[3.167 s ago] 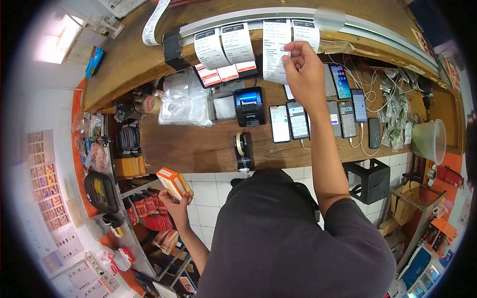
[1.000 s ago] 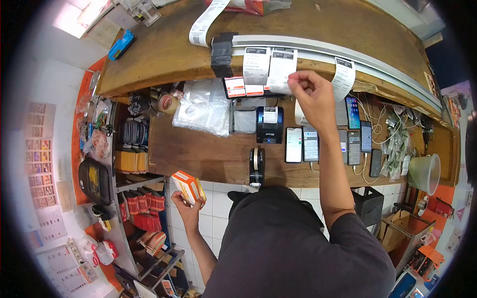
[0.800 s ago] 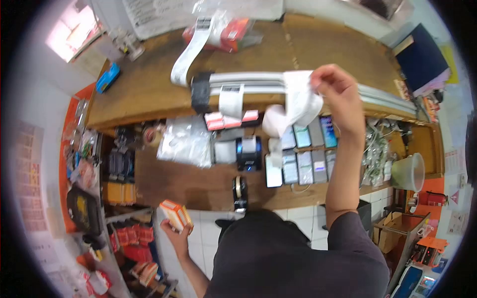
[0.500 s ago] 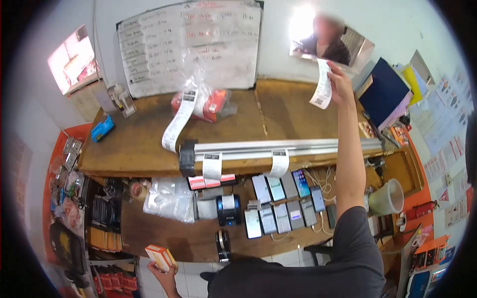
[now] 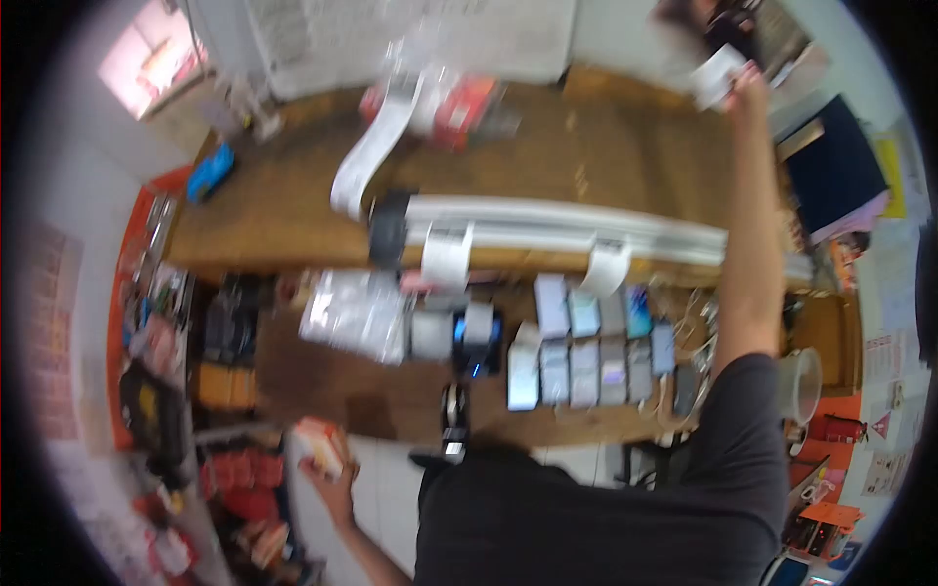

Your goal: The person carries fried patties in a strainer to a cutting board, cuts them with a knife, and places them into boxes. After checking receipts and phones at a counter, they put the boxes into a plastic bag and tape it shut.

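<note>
My right hand (image 5: 748,93) is stretched out at the far right, its fingers pinching a white printed paper slip (image 5: 718,76) in front of the wall opening. Behind the slip, a person's dark sleeve (image 5: 731,27) shows, blurred. Low on the left, my left hand (image 5: 330,491) is closed around a small orange-and-white box (image 5: 323,441), held off the front edge of the lower desk. Motion blur hides the writing on both the slip and the box.
Several phones (image 5: 584,371) lie in rows on the lower desk (image 5: 322,391), beside a small label printer (image 5: 477,342) and clear plastic bags (image 5: 357,314). Paper slips hang from a metal rail (image 5: 567,217). A plastic-wrapped red package (image 5: 459,109) sits on the upper shelf.
The view has swung, so the desk and shelf sit higher in it. My right hand has carried the slip up to the opening, and the person there appears closer to it. My left hand still holds the box.
</note>
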A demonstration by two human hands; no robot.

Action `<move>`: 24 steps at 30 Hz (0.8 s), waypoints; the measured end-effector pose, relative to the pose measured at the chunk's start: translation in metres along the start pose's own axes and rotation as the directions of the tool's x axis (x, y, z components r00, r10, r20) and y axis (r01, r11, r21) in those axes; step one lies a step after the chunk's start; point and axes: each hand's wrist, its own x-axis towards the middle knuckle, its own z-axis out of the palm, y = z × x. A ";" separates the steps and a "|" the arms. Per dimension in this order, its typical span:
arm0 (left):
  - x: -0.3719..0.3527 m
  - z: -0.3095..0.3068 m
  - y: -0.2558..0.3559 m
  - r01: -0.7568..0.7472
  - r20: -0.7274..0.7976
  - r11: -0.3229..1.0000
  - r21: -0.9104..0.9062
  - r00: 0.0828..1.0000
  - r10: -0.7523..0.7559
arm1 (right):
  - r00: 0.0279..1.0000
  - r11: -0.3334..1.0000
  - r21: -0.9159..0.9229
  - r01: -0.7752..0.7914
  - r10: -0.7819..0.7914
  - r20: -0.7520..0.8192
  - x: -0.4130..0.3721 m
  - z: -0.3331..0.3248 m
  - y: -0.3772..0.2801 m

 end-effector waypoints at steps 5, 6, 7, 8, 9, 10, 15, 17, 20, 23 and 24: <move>-0.002 -0.003 0.007 0.073 -0.016 0.989 -0.128 0.997 -0.075 | 0.849 0.414 0.794 -0.446 0.478 0.227 -0.014 -0.010 -0.044; -0.004 -0.004 0.009 0.086 -0.011 0.990 -0.112 0.996 -0.087 | 0.838 0.408 0.787 -0.463 0.490 0.240 -0.011 -0.011 -0.034; -0.003 -0.003 0.014 0.082 -0.012 0.993 -0.090 0.996 -0.083 | 0.876 0.566 0.691 -0.449 0.432 0.216 -0.007 -0.009 -0.012; -0.001 -0.001 0.017 0.075 -0.011 0.995 -0.070 0.997 -0.076 | 0.909 0.707 0.576 -0.411 0.364 0.202 -0.003 -0.008 0.018; 0.000 0.001 0.020 0.080 -0.010 0.995 -0.058 0.997 -0.080 | 0.937 0.824 0.446 -0.348 0.287 0.199 0.002 -0.006 0.049; 0.001 0.002 0.021 0.066 -0.006 0.996 -0.059 0.998 -0.067 | 0.955 0.915 0.303 -0.268 0.210 0.210 0.002 -0.006 0.073; 0.010 0.006 0.027 -0.023 0.042 0.999 -0.043 0.999 0.025 | 0.969 0.983 0.027 -0.183 0.176 0.173 0.017 -0.012 0.032; 0.014 0.010 0.031 -0.062 0.035 0.998 -0.021 0.997 0.063 | 0.990 0.992 -0.079 -0.101 0.107 0.086 0.018 -0.024 -0.031; 0.014 0.010 0.032 -0.025 0.032 0.997 -0.073 0.999 0.027 | 0.976 0.967 0.130 0.219 -0.216 -0.037 -0.015 -0.063 -0.206; 0.008 0.000 0.021 0.099 0.033 0.986 -0.136 0.995 -0.095 | 0.873 0.390 0.782 -0.486 0.256 0.415 -0.165 -0.142 -0.329; 0.007 0.000 0.015 0.133 0.031 0.980 -0.148 0.991 -0.130 | 0.788 0.612 0.548 -0.570 0.217 0.577 -0.213 -0.128 -0.390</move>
